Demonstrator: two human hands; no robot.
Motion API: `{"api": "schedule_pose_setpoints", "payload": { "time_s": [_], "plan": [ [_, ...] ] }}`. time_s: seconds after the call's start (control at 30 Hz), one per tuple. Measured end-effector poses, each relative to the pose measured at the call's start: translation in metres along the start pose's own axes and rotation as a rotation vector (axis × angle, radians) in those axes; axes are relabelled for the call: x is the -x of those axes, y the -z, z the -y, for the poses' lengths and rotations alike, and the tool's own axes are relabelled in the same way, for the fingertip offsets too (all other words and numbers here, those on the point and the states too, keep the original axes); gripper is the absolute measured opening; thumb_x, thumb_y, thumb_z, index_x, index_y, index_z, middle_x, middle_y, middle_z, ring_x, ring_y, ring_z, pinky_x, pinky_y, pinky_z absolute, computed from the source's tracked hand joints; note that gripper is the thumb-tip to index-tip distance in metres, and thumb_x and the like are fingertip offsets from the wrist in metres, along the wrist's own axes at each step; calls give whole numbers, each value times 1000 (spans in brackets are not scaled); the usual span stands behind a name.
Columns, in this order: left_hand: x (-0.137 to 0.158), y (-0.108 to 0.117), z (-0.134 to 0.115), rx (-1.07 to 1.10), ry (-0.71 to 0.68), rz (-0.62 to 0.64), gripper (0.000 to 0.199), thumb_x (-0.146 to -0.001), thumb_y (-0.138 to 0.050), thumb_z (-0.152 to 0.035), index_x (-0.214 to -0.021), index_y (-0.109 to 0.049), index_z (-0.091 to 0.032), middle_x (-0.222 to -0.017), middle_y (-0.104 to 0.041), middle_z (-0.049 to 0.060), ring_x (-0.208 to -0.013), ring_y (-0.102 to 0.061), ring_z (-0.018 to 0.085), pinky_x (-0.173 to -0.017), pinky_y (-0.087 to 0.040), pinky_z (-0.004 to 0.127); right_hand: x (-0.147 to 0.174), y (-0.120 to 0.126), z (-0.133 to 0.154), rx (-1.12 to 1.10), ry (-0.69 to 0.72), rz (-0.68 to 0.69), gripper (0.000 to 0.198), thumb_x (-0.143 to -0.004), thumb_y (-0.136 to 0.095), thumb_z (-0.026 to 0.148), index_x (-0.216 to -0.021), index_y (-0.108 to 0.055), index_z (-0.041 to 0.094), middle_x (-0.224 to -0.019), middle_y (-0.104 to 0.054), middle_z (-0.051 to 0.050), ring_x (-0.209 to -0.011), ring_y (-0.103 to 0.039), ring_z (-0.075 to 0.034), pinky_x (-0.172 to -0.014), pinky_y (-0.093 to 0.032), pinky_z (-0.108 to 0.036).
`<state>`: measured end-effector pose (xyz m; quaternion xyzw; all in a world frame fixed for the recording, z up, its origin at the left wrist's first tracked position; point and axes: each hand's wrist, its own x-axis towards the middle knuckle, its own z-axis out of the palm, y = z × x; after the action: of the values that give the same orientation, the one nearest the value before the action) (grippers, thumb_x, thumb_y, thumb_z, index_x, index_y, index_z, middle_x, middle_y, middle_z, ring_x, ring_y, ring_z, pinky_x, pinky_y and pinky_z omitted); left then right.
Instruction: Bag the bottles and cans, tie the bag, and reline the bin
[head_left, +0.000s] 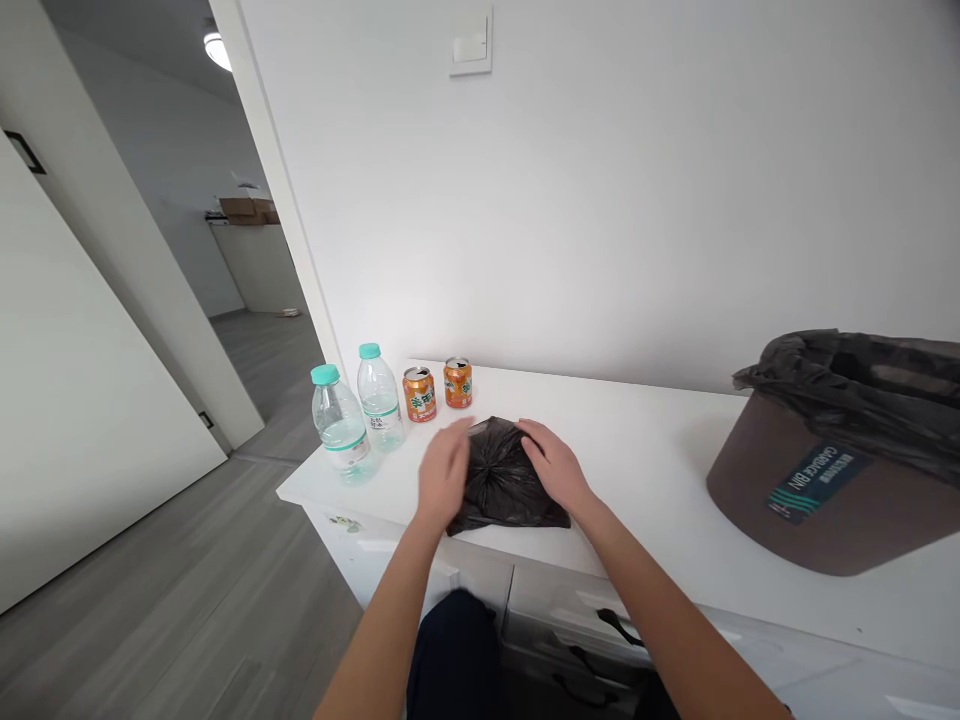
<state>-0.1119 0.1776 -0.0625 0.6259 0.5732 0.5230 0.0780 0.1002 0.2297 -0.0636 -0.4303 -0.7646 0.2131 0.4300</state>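
Note:
A black plastic bag (499, 475), gathered and creased at its middle, lies on the white cabinet top (637, 440) in front of me. My left hand (444, 470) rests along the bag's left side, its fingers stretched out and a little blurred. On the right side, my right hand (553, 460) lies over the bag's edge with fingers extended and thumb apart. What the bag contains, if anything, is hidden. Beyond my left hand stand two orange cans, a left one (419, 394) and a right one (457, 383), both upright with their tops showing.
Two clear bottles with teal caps, a nearer one (341, 425) and a farther one (380, 398), stand at the left end. A brown garbage bin (750, 465) lined with a black bag sits at right. Drawers with dark handles (619, 627) lie below the front edge.

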Motion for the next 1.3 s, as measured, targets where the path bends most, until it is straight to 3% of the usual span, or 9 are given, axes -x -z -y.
{"api": "schedule_pose_setpoints", "payload": {
  "time_s": [0.17,0.23,0.6,0.77,0.9,1.0,1.13,1.2,1.3],
  "plan": [
    [-3,-41,-2,-351,-227,578,58,-106,-33,-43,-158,-39,-19,-164,-40,9,-155,-33,24,-128,-25,48,6,-20,-26,437,19,338,57,-105,-32,34,-160,-39,23,-169,-31,-4,-158,-21,-23,-128,-16,-49],
    [-3,-48,5,-493,-206,657,62,-106,-31,-47,-160,-36,-18,-167,-34,9,-157,-26,25,-128,-23,50,7,-25,-29,531,-20,405,58,-106,-31,39,-161,-36,25,-171,-25,-3,-159,-17,-23,-128,-15,-48],
    [-7,-37,-1,-665,-107,676,64,-103,-39,-61,-160,-38,-32,-169,-29,5,-158,-25,29,-128,-18,55,2,-14,-6,603,-238,405,61,-105,-34,58,-161,-34,36,-172,-24,-5,-159,-18,-29,-127,-12,-49],
    [-10,-25,9,-578,-109,663,72,-96,-46,-72,-157,-43,-34,-168,-33,5,-156,-28,31,-127,-19,55,7,-3,-3,431,-213,225,59,-104,-34,57,-150,-55,26,-165,-39,-10,-154,-30,-30,-126,-21,-49],
    [-5,-5,11,-334,-138,550,64,-102,-39,-63,-158,-41,-32,-164,-41,3,-152,-37,26,-126,-29,47,29,22,-7,213,-115,53,60,-104,-30,59,-143,-61,24,-162,-44,-10,-150,-38,-26,-124,-30,-47],
    [13,15,1,-275,-240,536,62,-102,-42,-60,-157,-43,-31,-163,-43,3,-151,-39,25,-126,-29,44,54,41,-2,216,-7,226,61,-100,-42,64,-150,-53,32,-166,-38,-5,-154,-32,-26,-125,-27,-49],
    [44,37,-14,-428,-326,709,71,-93,-58,-65,-156,-44,-35,-166,-38,4,-153,-36,31,-126,-25,53,84,59,12,300,80,537,77,-92,-53,72,-157,-43,32,-166,-36,-5,-156,-29,-28,-128,-18,-54],
    [56,45,-17,-471,-365,770,69,-94,-62,-57,-157,-42,-37,-167,-35,3,-153,-36,31,-126,-27,53,99,64,14,328,116,559,79,-91,-56,71,-157,-44,28,-165,-38,-8,-155,-31,-30,-128,-18,-57],
    [64,55,-23,-467,-416,816,54,-101,-53,-33,-154,-46,-39,-163,-43,0,-148,-45,26,-123,-34,48,125,67,7,369,207,453,60,-98,-57,54,-150,-53,26,-157,-50,-9,-148,-44,-30,-126,-23,-59]
  ]
}}
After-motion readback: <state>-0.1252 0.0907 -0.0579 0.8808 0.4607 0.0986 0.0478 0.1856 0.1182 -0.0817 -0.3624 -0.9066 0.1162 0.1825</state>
